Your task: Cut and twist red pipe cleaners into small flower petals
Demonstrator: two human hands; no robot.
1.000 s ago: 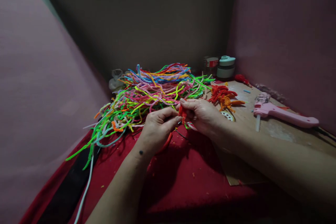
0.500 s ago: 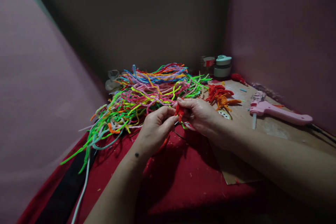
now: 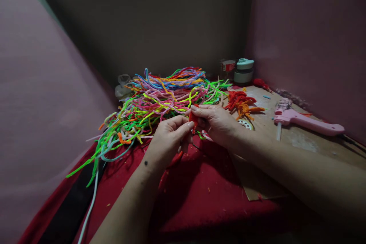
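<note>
Between my fingertips is a short red pipe cleaner piece [image 3: 193,117], bent or twisted, partly covered by my fingers. My left hand [image 3: 171,134] pinches its lower part, thumb against forefinger. From the right, my right hand [image 3: 213,120] grips the upper end with its thumb on top. Below my left hand a red strand [image 3: 175,159] shows against the cloth; whether it joins the held piece I cannot tell. Just behind both hands lies a large pile of colourful pipe cleaners [image 3: 168,99]. Right of my right hand sits a small heap of red and orange twisted pieces [image 3: 243,103].
A pink hot glue gun [image 3: 309,121] with a glue stick rests on a brown board [image 3: 303,146] at the right, its cord trailing off. A white disc with holes [image 3: 245,124] lies nearby. Behind stand a mint-lidded jar [image 3: 244,71] and red-handled tool [image 3: 261,84]. Red cloth [image 3: 200,198] covers the table.
My fingers have shifted slightly on the red piece, which now looks more upright and compact between them. The view has moved a little; the other things stay in place.
</note>
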